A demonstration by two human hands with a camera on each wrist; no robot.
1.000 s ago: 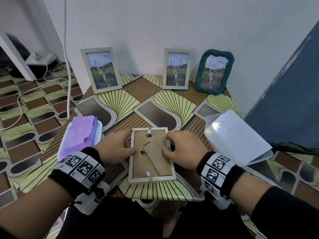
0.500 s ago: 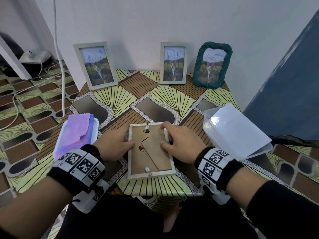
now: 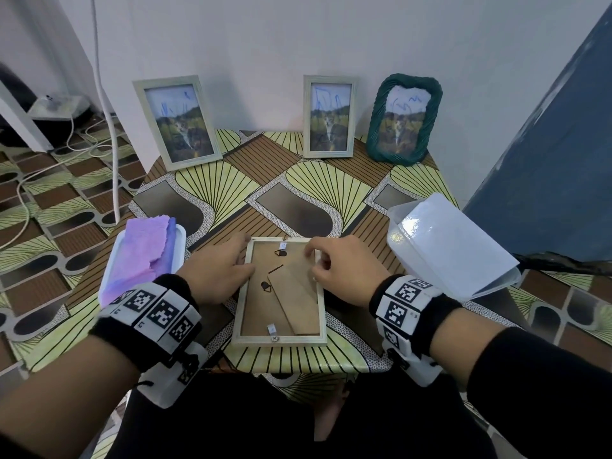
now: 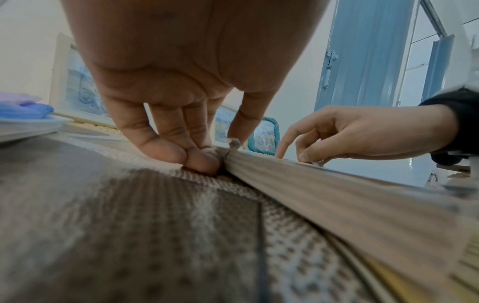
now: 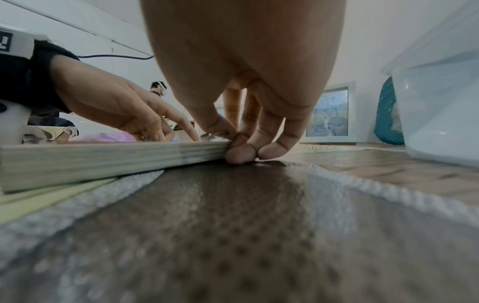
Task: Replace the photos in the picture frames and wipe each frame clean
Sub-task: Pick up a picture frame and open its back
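Lying face down on the patterned table [image 3: 324, 187]: a pale wooden picture frame [image 3: 280, 340], brown backing board [image 3: 261, 313] and folded stand [image 3: 295, 301] facing up. Pinching its left rail near the far corner: left hand [image 3: 217, 271], fingertips [image 4: 199, 162] curling against the edge. Gripping the right rail: right hand [image 3: 344, 270], thumb on top, fingers [image 5: 241, 151] tucked beside it. Standing against the wall: two pale frames [image 3: 177, 122] [image 3: 329, 117] and a green woven frame [image 3: 404, 119]. Sitting left: purple cloth [image 3: 140, 256] on a white tray [image 3: 178, 236]; right, a clear plastic container [image 3: 450, 246].
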